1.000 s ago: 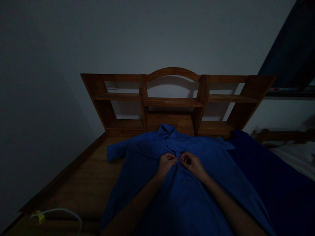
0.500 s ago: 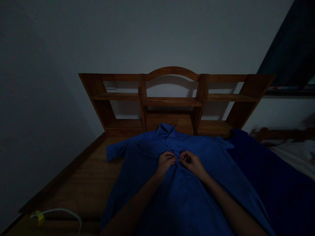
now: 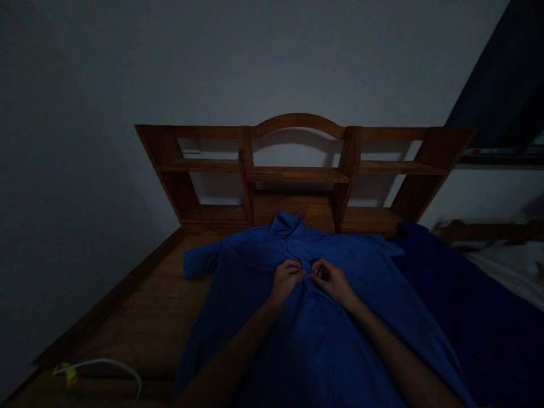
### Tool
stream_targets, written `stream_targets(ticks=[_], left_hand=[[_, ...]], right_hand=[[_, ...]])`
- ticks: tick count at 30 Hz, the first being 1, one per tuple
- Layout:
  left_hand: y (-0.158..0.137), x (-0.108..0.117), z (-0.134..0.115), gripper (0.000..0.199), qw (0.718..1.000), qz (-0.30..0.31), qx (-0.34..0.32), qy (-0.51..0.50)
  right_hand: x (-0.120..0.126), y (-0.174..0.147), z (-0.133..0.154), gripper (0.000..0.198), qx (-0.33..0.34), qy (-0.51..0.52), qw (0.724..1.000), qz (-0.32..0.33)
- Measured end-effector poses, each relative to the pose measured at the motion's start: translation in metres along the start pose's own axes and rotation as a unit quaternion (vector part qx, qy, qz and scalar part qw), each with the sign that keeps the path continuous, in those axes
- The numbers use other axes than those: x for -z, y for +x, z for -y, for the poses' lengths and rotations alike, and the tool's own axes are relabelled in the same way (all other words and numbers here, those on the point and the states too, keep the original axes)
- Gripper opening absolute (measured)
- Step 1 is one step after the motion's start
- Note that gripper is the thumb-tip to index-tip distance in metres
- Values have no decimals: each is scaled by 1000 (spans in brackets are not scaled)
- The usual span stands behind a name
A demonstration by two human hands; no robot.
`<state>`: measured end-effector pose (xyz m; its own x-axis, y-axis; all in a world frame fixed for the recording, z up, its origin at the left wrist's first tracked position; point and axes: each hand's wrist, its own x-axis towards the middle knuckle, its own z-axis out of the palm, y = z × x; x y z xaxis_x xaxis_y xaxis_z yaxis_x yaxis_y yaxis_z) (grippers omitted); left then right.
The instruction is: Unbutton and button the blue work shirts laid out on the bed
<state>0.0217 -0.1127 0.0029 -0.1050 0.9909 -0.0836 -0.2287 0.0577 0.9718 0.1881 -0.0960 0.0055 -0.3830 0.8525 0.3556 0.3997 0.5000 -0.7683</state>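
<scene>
A blue short-sleeved shirt (image 3: pixel 357 266) lies spread out, its collar (image 3: pixel 288 225) toward the shelf unit and its button front running down the middle. My left hand (image 3: pixel 288 281) pinches the left side of the front placket at chest height. Close beside it, my right hand (image 3: pixel 330 280) pinches the opposite side with thumb and fingertips. Between the fingertips the fabric is gathered; the button there is too small and dark to make out. Lower on the placket a button (image 3: pixel 315 312) shows.
Behind the shirt stands a wooden shelf unit (image 3: pixel 297 174) against the wall. A dark blue cloth (image 3: pixel 459 306) lies on the right. At the lower left, a white cable (image 3: pixel 106 361) with a yellow tag (image 3: pixel 70 374) rests on the wooden surface (image 3: pixel 148 317).
Both hands stay pinched at almost the same spot on the placket, with only slight finger movement. The shirt lies as before.
</scene>
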Motion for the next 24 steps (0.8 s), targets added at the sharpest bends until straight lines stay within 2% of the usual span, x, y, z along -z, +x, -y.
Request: stream_targets(ticks=[24], left_hand=[[8, 3, 12, 22, 998, 14, -47, 46]], right_hand=[[-1, 0, -5, 15, 4, 3, 1000, 14]])
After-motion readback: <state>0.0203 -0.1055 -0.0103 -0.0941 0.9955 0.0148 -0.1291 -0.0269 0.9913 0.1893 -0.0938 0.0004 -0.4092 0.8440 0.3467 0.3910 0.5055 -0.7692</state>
